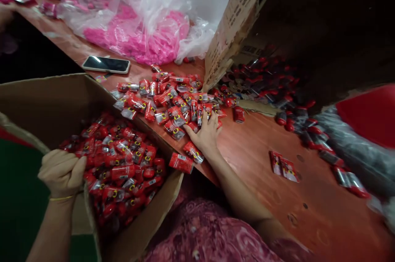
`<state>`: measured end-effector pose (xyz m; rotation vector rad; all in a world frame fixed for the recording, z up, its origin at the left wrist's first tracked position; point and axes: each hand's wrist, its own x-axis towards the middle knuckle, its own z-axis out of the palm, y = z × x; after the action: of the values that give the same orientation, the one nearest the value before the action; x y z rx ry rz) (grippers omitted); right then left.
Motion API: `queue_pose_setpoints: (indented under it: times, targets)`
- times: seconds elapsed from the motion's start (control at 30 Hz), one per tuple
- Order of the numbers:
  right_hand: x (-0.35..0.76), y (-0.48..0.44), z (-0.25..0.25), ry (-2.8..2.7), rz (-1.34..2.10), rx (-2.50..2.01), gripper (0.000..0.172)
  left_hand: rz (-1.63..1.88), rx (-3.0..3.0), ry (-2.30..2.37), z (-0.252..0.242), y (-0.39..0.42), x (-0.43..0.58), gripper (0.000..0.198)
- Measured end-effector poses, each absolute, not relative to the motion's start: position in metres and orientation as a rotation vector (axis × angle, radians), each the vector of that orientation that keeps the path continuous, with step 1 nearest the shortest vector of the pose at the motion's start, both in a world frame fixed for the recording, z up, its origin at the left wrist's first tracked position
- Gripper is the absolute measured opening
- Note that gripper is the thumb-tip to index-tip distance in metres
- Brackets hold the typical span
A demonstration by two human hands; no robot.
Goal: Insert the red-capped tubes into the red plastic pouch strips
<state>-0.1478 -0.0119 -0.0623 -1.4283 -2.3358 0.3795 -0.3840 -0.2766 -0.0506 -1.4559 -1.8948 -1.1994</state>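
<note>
My left hand [61, 173] is closed on the near left edge of a cardboard box [132, 233], with a yellow band at the wrist. The box stands below the tabletop's edge and holds a heap of small red packets [123, 171], some with clear parts and a yellow mark. On the orange-red table, a loose pile of similar packets [166, 97] reaches to the box's rim. My right hand [206, 136] lies palm down on that pile's near right side, fingers spread over the packets. One red packet [181, 163] rests at the rim.
A phone [106, 64] lies behind the box. Clear bags with bright pink pieces [138, 35] stand at the back. A second carton [228, 27] lies tipped on the right, red and dark items [277, 85] spilling out. Two red packets [284, 166] lie on the table [247, 146]. Another person's hand [6, 17] shows far left.
</note>
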Motion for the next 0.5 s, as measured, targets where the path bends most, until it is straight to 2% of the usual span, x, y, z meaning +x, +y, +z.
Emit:
queue_pose_setpoints:
  times: [0.27, 0.4, 0.5]
  targets:
    - [-0.213, -0.052, -0.058, -2.542, 0.434, -1.090, 0.085, -1.078, -1.504, -1.865, -0.055, -0.282, -0.385, 0.037]
    - [-0.216, -0.088, -0.056, -2.701, 0.489, -0.745, 0.078, -1.097, -1.504, -1.867, -0.054, -0.287, -0.384, 0.037]
    - [-0.211, -0.081, -0.043, -2.709, 0.489, -0.436, 0.070, -1.101, -1.514, -1.882, -0.055, -0.288, -0.382, 0.037]
